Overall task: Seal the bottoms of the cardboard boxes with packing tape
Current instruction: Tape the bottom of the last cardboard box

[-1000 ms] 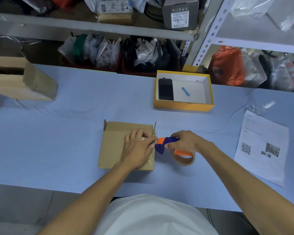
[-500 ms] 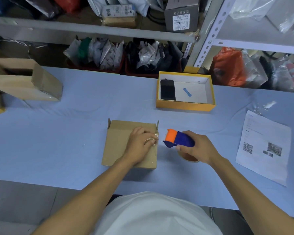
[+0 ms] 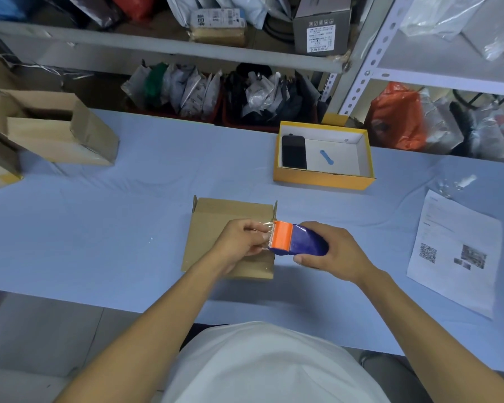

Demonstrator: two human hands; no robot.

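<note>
Dispenser (image 3: 297, 239) right of box (image 3: 216, 216)

Packing stockroom: parcel-laden shelves (image 3: 163, 45)

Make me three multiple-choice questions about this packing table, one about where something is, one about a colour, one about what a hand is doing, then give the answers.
1. Where does the black phone lie?
A. in the yellow-sided open box
B. on the printed paper sheet
C. on the flat brown cardboard box

2. What colour is the toothed cutter end of the blue tape dispenser?
A. green
B. orange
C. white

3. What is the left hand doing?
A. resting flat on the blue table cover
B. lifting the phone
C. pinching the clear tape end at the cutter

Answers: 1 A, the phone sits against that box's left inner wall. 2 B, the end is orange. 3 C, its fingers pinch the tape while the right hand grips the dispenser.
</note>
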